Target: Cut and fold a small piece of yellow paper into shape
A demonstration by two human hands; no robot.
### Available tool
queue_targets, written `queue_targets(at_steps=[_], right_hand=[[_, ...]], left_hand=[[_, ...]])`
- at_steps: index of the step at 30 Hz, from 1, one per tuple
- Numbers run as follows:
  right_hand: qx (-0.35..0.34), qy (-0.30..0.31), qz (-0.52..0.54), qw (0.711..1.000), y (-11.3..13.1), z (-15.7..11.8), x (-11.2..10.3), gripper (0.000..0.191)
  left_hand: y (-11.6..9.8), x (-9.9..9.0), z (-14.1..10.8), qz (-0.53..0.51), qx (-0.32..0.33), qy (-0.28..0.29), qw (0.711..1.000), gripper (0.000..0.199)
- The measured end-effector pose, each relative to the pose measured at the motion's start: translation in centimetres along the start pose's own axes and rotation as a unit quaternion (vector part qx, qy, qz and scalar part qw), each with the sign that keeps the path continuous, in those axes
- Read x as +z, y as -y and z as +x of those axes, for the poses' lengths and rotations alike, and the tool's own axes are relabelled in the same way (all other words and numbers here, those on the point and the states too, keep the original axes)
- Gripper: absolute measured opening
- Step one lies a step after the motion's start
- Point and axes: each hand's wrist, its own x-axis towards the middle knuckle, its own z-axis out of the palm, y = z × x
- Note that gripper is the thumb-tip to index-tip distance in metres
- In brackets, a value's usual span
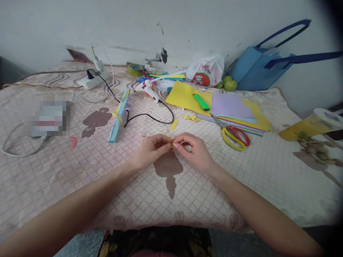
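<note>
My left hand (pixel 152 150) and my right hand (pixel 193 149) meet over the middle of the table, fingertips pinched together. Between them is a small piece of yellow paper (pixel 172 145), mostly hidden by the fingers. Just beyond the hands lie a yellow paper strip (pixel 174 124) and several yellow scraps (pixel 191 117). To the left rests a rolled light-blue paper tube (pixel 118 121) with yellow and purple bands around it. Scissors (pixel 233 137) with red and yellow handles lie to the right of my right hand.
Behind are a white glue gun (pixel 148 90) with a black cord, coloured paper sheets (pixel 230 107) and a green marker (pixel 201 102). A power strip (pixel 93 80) stands back left. At right are a blue bag (pixel 252 69), green fruit (pixel 229 84) and a cup with yellow liquid (pixel 302 128).
</note>
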Motion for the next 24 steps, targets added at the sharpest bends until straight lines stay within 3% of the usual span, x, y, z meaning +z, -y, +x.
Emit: queue_targets(at_steps=[6,24], right_hand=[[0.008,0.007,-0.002,1.0,0.2,0.0,0.0,0.002],[0.013,0.008,-0.01,1.0,0.3,0.0,0.0,0.006]], left_hand=[[0.1,0.1,0.0,0.042,0.013,-0.015,0.999,0.021],[1.1,0.1,0.1,0.008,0.029,0.003,1.0,0.023]])
